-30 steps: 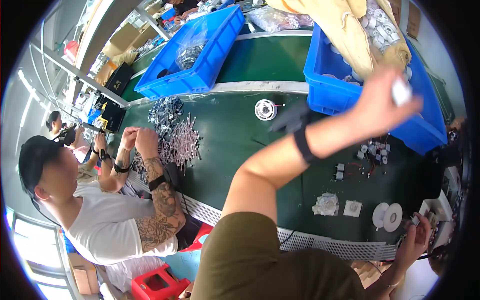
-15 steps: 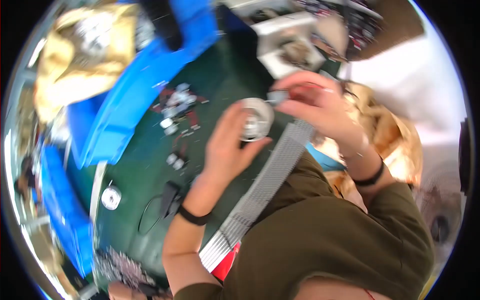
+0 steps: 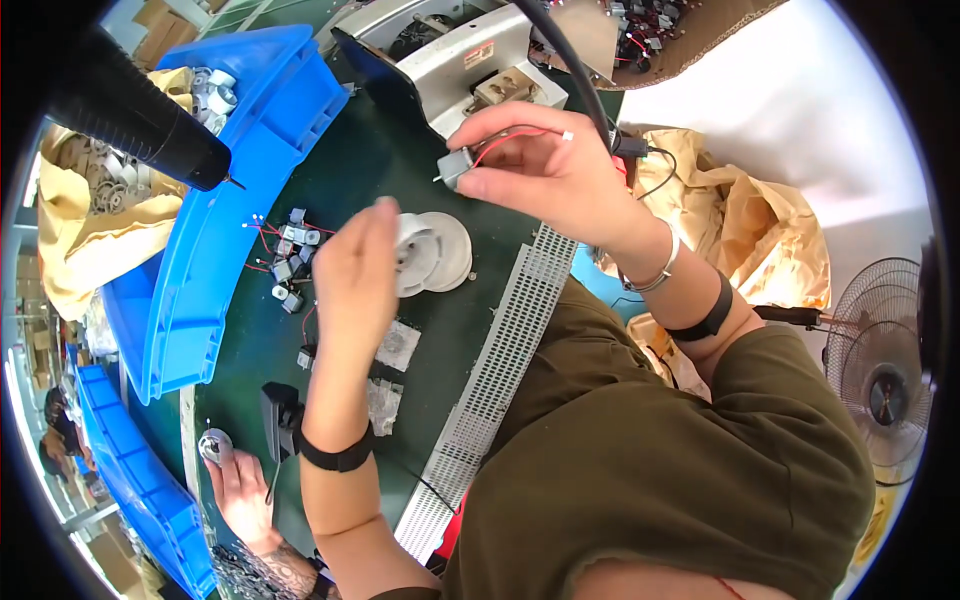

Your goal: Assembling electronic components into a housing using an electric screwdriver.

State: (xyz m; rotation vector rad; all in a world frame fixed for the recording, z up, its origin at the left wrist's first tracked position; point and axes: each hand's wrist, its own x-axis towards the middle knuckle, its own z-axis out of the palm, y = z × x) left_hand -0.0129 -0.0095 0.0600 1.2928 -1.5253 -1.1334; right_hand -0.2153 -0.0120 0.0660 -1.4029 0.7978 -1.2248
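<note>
Two blue bins sit on the green tabletop, one holding white parts. Right hand pinches a small motor. Left hand holds a white spool.

Spool lay on table; bin at its 9 o'clock, machine at 12, perforated strip at 4.

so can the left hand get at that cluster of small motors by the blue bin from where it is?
Probably yes. The left hand rests on the white spool, and the small motors lie just beside it on the green mat, nothing between.
</note>
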